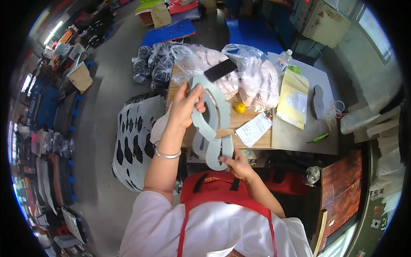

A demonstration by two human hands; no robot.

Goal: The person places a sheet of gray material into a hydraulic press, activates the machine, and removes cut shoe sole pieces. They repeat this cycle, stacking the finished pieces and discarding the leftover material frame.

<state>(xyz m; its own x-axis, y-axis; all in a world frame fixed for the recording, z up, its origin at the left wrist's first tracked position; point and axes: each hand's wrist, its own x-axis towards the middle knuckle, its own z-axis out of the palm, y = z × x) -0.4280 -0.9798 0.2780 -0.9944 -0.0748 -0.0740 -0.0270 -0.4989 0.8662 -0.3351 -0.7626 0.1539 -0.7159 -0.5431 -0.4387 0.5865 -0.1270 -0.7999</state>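
Raised over the near edge of the wooden table, my left hand is closed on a pale grey curved piece, which looks like foam sheet with a notched outer edge and an open middle. Lower and to the right, the fingers of my right hand pinch a grey U-shaped piece of similar material. Its upper end comes close to the left piece; whether the two are joined I cannot tell. A black phone lies just beyond the left piece's upper end.
Plastic bags of pale pieces fill the table's far side. Nearer lie a yellow fruit, a paper slip, a yellow folder, a dark sole-shaped piece and a green-handled tool. Sheets with black cut-out shapes stand left.
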